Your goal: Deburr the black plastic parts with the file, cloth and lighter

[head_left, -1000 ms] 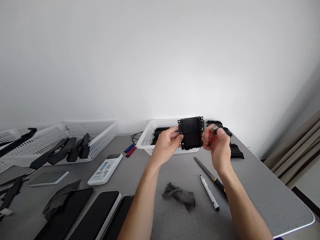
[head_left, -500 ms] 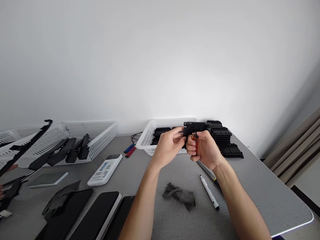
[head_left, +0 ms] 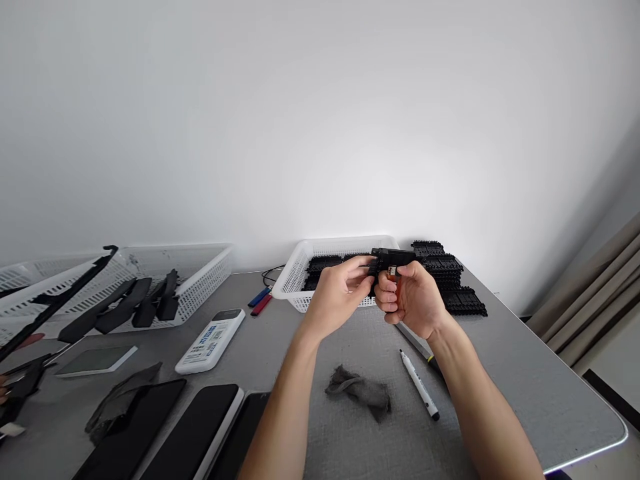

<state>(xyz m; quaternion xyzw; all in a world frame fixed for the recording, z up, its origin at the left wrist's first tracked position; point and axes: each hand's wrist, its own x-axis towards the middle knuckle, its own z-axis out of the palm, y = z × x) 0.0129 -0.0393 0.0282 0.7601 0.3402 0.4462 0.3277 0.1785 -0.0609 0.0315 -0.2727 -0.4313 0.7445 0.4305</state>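
Observation:
Above the white basket's front right corner, my left hand [head_left: 336, 291] is closed on the left end of a black plastic part [head_left: 396, 257]. My right hand [head_left: 415, 300] wraps round an orange lighter [head_left: 397, 280], its metal top just under the part. I cannot make out a flame. The white perforated basket [head_left: 291, 283] behind my hands holds several similar black parts, partly hidden by them. To the right, more black ridged parts [head_left: 463, 301] lie stacked on the table.
On the grey table [head_left: 530, 393] lie a dark cloth [head_left: 359, 393], a white marker [head_left: 419, 385], a knife-like tool [head_left: 416, 341] partly under my right arm, a white box-like device [head_left: 211, 340] and dark flat panels [head_left: 193, 430]. At far left, another person's hand [head_left: 30, 341] is near a long black strip [head_left: 65, 293].
The black part has tilted, so less of its face shows, and the lighter has shifted slightly right with my right hand. At left, the long black strip has moved a little right and down.

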